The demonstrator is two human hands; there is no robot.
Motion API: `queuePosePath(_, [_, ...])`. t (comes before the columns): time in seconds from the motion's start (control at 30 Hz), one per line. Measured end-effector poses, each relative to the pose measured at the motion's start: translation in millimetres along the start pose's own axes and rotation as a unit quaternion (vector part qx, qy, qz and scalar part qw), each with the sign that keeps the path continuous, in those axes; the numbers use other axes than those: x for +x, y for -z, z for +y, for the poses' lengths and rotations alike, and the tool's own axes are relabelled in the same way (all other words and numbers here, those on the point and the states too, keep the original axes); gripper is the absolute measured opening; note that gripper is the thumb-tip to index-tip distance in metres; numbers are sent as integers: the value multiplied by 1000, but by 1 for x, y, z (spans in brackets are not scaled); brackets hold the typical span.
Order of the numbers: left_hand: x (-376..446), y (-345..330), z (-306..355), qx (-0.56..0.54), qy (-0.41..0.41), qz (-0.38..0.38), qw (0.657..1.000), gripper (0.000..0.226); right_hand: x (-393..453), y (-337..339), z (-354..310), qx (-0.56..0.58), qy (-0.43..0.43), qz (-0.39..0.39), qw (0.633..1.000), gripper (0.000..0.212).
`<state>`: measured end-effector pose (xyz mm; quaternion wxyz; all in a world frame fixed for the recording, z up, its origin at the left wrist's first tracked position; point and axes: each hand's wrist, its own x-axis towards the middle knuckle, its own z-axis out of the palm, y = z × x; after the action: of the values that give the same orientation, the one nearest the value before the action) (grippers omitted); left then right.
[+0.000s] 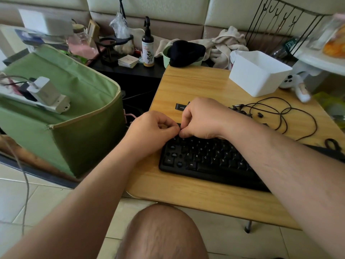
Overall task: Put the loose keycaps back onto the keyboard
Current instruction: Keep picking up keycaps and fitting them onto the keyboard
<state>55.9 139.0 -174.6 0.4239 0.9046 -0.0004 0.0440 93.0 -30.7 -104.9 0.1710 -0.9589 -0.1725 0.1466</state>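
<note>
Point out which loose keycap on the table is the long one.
The long keycap lies alone on the wood just beyond the right hand, left of the small keycaps clustered by the black cable.

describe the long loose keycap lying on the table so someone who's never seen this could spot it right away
Start at the wooden table and find the black keyboard near its front edge. Just beyond the keyboard's far left corner, past the knuckles of the right hand, lies the long keycap. It is a flat black bar lying alone on bare wood, well left of the pile of small keycaps.
</note>
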Motion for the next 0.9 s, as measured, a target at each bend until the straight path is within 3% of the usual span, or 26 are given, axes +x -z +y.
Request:
queuePosePath(0.43, [1, -2, 0, 10, -2, -18, 1000, 5, -5, -16, 1, 9, 5, 65, 998, 22])
queuePosePath(0.63, [1, -3, 5, -12, 24, -2, 1000, 5, -9, -15, 10, 31, 28, 60, 997, 19])
queuePosePath(0.77, [18, 0, 10, 20, 9, 46, 999, 7, -18, -19, 31, 103, 19, 160, 981, 12])
queuePosePath(0.9, [50, -1, 15, 65, -2, 50, 997, 36, -24, -24, 51, 139, 1, 216, 966, 12])
